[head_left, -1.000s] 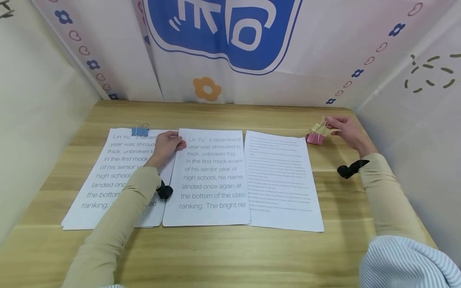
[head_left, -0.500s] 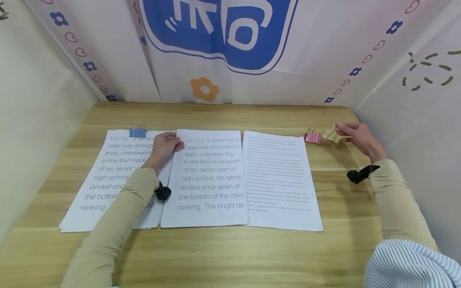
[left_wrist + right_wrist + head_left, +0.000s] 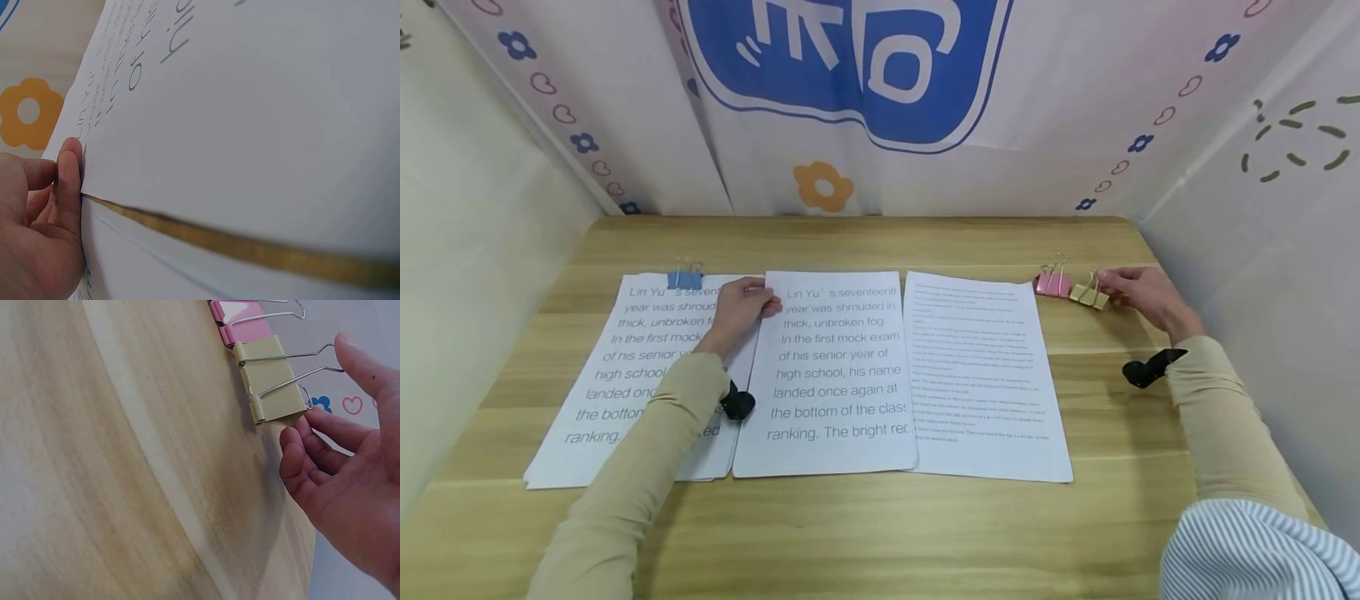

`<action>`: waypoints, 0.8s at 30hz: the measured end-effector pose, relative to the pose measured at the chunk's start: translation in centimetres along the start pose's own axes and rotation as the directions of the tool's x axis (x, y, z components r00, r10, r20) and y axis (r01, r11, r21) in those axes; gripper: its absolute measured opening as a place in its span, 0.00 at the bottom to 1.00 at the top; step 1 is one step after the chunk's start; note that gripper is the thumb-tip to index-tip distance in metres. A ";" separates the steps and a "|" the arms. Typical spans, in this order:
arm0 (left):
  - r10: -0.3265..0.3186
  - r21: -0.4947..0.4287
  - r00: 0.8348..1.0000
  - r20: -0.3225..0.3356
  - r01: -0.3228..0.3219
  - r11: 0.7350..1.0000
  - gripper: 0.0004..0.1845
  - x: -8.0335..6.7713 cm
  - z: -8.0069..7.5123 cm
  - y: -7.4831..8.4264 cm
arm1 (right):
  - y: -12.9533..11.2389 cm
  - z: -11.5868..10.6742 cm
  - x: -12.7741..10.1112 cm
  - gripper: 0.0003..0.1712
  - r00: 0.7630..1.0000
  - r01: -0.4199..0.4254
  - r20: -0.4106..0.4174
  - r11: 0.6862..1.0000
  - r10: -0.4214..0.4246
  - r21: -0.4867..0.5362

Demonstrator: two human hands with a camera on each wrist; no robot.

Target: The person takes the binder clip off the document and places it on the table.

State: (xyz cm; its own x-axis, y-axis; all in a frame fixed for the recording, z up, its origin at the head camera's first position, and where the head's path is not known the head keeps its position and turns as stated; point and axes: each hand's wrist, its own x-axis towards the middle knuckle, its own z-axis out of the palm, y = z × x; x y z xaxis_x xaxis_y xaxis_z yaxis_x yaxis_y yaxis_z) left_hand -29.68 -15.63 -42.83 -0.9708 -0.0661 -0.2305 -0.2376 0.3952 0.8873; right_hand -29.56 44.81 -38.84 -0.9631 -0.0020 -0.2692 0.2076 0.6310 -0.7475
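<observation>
Pinching the yellow binder clip (image 3: 270, 387) by its wire handles suits the right hand (image 3: 1138, 293), fingers now loose; left hand (image 3: 741, 308) rests flat on the middle sheet (image 3: 835, 367).

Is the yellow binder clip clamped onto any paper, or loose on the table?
Loose: the yellow binder clip lies on the bare wooden table, its jaws holding no sheet, with the right hand touching it.

left hand (image 3: 739, 307) flat, fingers straight; right hand (image 3: 1138, 293) loosely curled.
</observation>
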 end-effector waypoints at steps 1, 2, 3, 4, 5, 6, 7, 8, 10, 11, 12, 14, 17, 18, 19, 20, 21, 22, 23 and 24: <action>0.000 0.002 1.000 -0.001 0.000 1.000 0.25 0.0 0.0 0.0 | 0.0 0.0 0.0 0.43 1.000 -0.006 -0.001 1.000 0.006 -0.016; 0.002 0.002 1.000 -0.002 -0.002 1.000 0.25 0.0 0.0 0.0 | 0.0 0.0 0.1 0.44 1.000 -0.008 0.001 1.000 0.008 -0.028; 0.001 0.003 1.000 -0.006 -0.001 1.000 0.25 0.0 0.0 0.1 | 0.0 0.0 0.1 0.44 1.000 -0.012 0.002 0.999 0.012 -0.032; 0.000 -0.001 1.000 -0.009 0.000 1.000 0.25 0.1 0.1 0.1 | 0.0 0.0 0.1 0.44 1.000 -0.016 0.004 0.999 0.016 -0.035; -0.002 -0.004 1.000 -0.014 0.002 1.000 0.25 0.1 0.1 0.1 | 0.0 0.0 0.2 0.44 1.000 -0.021 0.006 0.999 0.021 -0.032; -0.001 -0.005 1.000 -0.014 0.001 1.000 0.25 0.1 0.1 0.1 | 0.0 0.0 0.2 0.44 1.000 -0.025 0.007 0.999 0.025 -0.031; 0.000 -0.011 1.000 -0.015 0.000 1.000 0.25 0.2 0.1 0.1 | 0.0 0.0 0.2 0.43 1.000 -0.028 0.008 0.999 0.028 -0.023; 0.000 -0.013 1.000 -0.015 0.000 1.000 0.24 0.2 0.1 0.1 | 0.1 0.0 0.2 0.43 0.999 -0.031 0.015 0.999 0.031 -0.013; 0.000 -0.018 1.000 -0.016 0.000 1.000 0.24 0.2 0.2 0.1 | 0.2 0.0 0.3 0.40 0.999 -0.036 0.023 0.999 0.036 0.003; 0.000 -0.015 1.000 -0.016 0.000 1.000 0.24 0.2 0.2 0.1 | 0.2 -0.1 0.3 0.38 0.999 -0.040 0.028 0.999 0.039 0.014; 0.000 -0.012 1.000 -0.017 0.000 1.000 0.24 0.2 0.2 0.1 | 0.3 -0.1 0.3 0.36 0.999 -0.043 0.034 0.999 0.042 0.033; 0.000 -0.012 1.000 -0.018 0.000 1.000 0.24 0.1 0.2 0.1 | 0.4 -0.2 0.3 0.31 0.997 -0.052 0.053 0.996 0.048 0.071; 0.001 -0.022 1.000 -0.017 -0.001 1.000 0.24 0.1 0.2 0.1 | 0.4 -0.3 0.5 0.25 0.996 -0.059 0.066 0.992 0.052 0.107; 0.002 -0.026 1.000 -0.015 -0.003 1.000 0.24 0.1 0.2 0.1 | 0.4 -0.3 0.5 0.24 0.996 -0.061 0.071 0.992 0.053 0.113; 0.005 -0.026 1.000 -0.011 -0.005 1.000 0.24 0.1 0.2 0.1 | 0.3 -0.3 0.5 0.24 0.995 -0.064 0.077 0.991 0.055 0.115; 0.006 -0.024 1.000 -0.011 -0.006 1.000 0.24 0.1 0.1 0.1 | 0.3 -0.3 0.6 0.25 0.995 -0.065 0.082 0.992 0.056 0.112; 0.008 -0.021 1.000 -0.010 -0.008 1.000 0.24 0.1 0.1 0.0 | 0.3 -0.3 0.6 0.26 0.995 -0.066 0.079 0.992 0.057 0.107; 0.010 -0.019 1.000 -0.010 -0.010 1.000 0.24 0.1 0.1 0.0 | 0.3 -0.2 0.7 0.27 0.995 -0.067 0.081 0.992 0.058 0.105; 0.011 -0.013 1.000 -0.010 -0.011 1.000 0.24 0.1 0.1 0.0 | 0.3 -0.2 0.7 0.27 0.995 -0.068 0.082 0.992 0.060 0.104; 0.012 -0.008 1.000 -0.011 -0.012 1.000 0.24 0.1 0.1 0.0 | 0.3 -0.2 0.7 0.28 0.995 -0.068 0.083 0.992 0.060 0.103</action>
State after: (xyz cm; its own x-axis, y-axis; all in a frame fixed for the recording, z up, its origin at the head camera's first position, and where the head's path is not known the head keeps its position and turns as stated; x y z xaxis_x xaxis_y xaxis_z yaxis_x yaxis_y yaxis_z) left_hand -29.76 -15.58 -42.84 -0.9738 -0.0717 -0.2157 -0.2265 0.3888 0.8931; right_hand -30.25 45.15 -39.10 -0.9313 -0.0292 -0.3630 0.2891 0.5468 -0.7858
